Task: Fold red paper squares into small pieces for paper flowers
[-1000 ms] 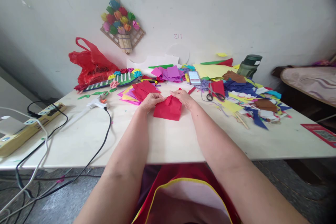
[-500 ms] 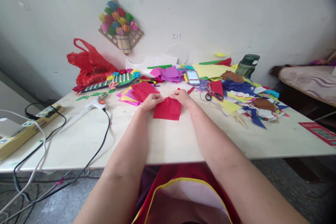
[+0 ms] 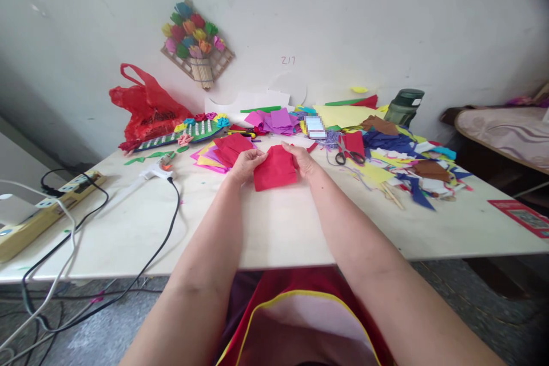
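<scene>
Between my two hands is a small piece of red crepe paper (image 3: 275, 170), roughly square, its upper corners folded in. My left hand (image 3: 247, 164) pinches its left edge near the top. At the upper right edge, my right hand (image 3: 301, 158) has the paper between thumb and fingers; some of those fingers are hidden behind it. Just beyond my left hand lies a fanned stack of red, yellow and pink paper sheets (image 3: 206, 157). A strip of red paper (image 3: 311, 147) shows past my right hand.
Scissors (image 3: 349, 151) and a heap of coloured scraps (image 3: 412, 154) lie to the right. A hot glue gun (image 3: 156, 169) with a trailing cable and a power strip (image 3: 68, 191) are on the left. A green bottle (image 3: 404, 107) stands at the back right.
The red paper has lifted and tilted slightly, and its top corners now look folded. My right hand has shifted from the top edge to the right side of the paper.
</scene>
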The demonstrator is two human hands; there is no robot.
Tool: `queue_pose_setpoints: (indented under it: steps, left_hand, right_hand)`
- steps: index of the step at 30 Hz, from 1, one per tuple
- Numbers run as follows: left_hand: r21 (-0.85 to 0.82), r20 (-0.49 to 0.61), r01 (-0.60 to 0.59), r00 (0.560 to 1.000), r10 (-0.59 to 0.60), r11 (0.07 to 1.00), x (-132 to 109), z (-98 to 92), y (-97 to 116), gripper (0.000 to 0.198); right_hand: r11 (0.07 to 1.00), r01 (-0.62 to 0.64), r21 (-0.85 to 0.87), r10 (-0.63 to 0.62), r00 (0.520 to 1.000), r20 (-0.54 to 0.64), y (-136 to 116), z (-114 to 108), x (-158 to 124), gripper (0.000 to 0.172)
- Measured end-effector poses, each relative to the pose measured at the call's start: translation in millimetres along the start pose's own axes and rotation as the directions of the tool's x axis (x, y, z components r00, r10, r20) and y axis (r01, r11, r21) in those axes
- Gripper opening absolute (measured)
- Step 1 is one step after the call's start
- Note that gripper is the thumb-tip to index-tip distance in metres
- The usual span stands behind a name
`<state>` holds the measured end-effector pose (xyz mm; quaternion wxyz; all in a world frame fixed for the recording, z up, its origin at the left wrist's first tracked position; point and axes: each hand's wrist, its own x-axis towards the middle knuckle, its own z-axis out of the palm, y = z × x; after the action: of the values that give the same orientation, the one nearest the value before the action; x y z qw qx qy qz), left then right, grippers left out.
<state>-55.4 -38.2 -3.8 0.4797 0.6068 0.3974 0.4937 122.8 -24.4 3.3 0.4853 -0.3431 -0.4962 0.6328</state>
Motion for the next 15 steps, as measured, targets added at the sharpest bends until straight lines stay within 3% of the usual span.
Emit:
queue_pose_setpoints:
  steps: [8, 15]
  left_hand:
    - [-0.019, -0.088, -0.013, 0.996, 0.011, 1.000, 4.2, 3.1, -3.9, 0.037]
    - [0.040, -0.102, -0.003, 0.995, 0.007, 0.999, 4.8, 7.8, -5.4, 0.040]
  right_hand:
    - [0.993, -0.118, -0.025, 0.120, 0.985, 0.125, 0.1, 2.7, -2.5, 0.028]
    - [0.980, -0.057, -0.190, 0.039, 0.994, -0.099, 9.5, 6.8, 5.5, 0.034]
